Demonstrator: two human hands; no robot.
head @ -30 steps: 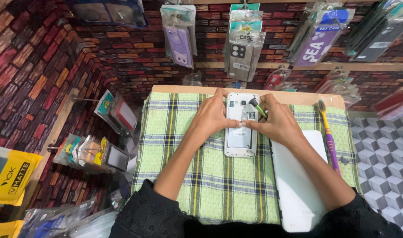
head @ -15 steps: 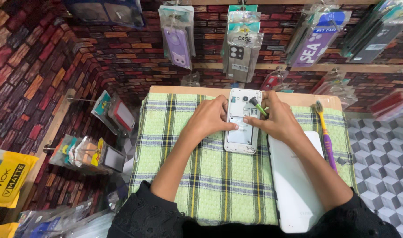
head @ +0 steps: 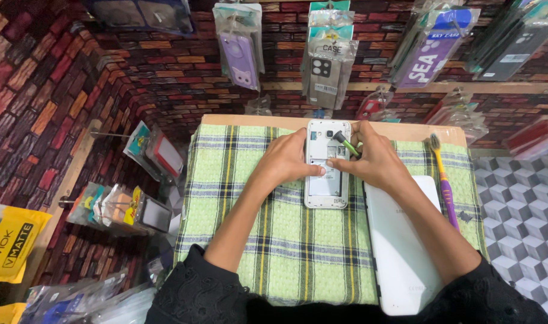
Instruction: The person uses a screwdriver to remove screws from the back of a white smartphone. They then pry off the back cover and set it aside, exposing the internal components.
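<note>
A white phone (head: pixel 325 180) with its back cover off lies face down on a green checked cloth (head: pixel 286 240). My left hand (head: pixel 286 161) rests on the phone's left edge, with the thumb pressed on its open back. My right hand (head: pixel 375 159) grips a green-handled screwdriver (head: pixel 346 144), whose tip touches the phone's upper right part near the camera.
A white tablet (head: pixel 403 246) lies under my right forearm. A purple toothbrush (head: pixel 443 180) lies at the cloth's right edge. Packaged phone cases (head: pixel 322 60) hang on the brick-pattern wall behind, and more packets (head: pixel 124 207) hang at the left.
The phone and both hands sit slightly higher in the view. The screwdriver stays at the phone's upper right.
</note>
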